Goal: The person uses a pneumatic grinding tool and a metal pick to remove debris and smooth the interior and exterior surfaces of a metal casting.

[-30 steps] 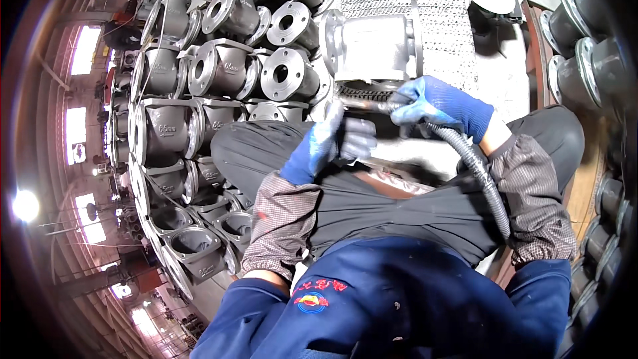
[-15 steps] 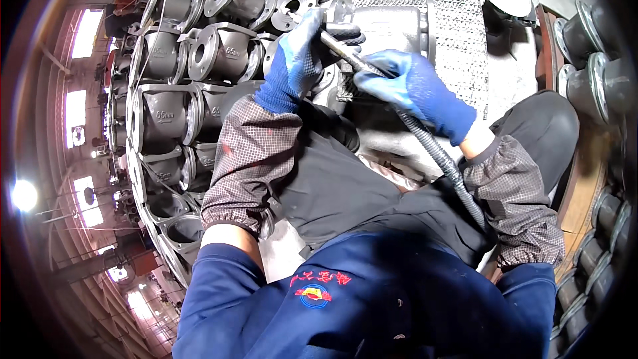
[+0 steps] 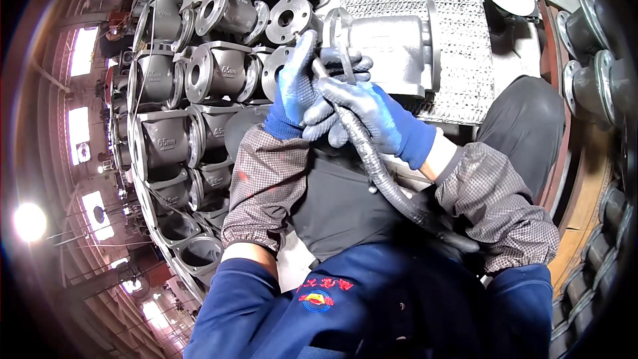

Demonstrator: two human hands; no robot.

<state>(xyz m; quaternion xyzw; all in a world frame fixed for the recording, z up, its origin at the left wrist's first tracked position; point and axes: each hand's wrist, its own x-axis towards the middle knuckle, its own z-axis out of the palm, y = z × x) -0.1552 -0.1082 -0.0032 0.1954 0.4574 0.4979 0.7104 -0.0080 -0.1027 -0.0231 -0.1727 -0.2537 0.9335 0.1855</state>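
Both hands are sitting closer together than half a second ago, now bunched at the front flange of the grey valve body (image 3: 392,50), which is resting on the mesh counter (image 3: 458,0). Head view: left hand (image 3: 302,90) in a blue glove is reaching up against the flange, fingers curled round the tool tip. Right hand (image 3: 375,116) is gripping the black hose tool (image 3: 372,166) tightly, hose trailing down across the lap. Stacked grey valve castings (image 3: 193,86) are filling the left side.
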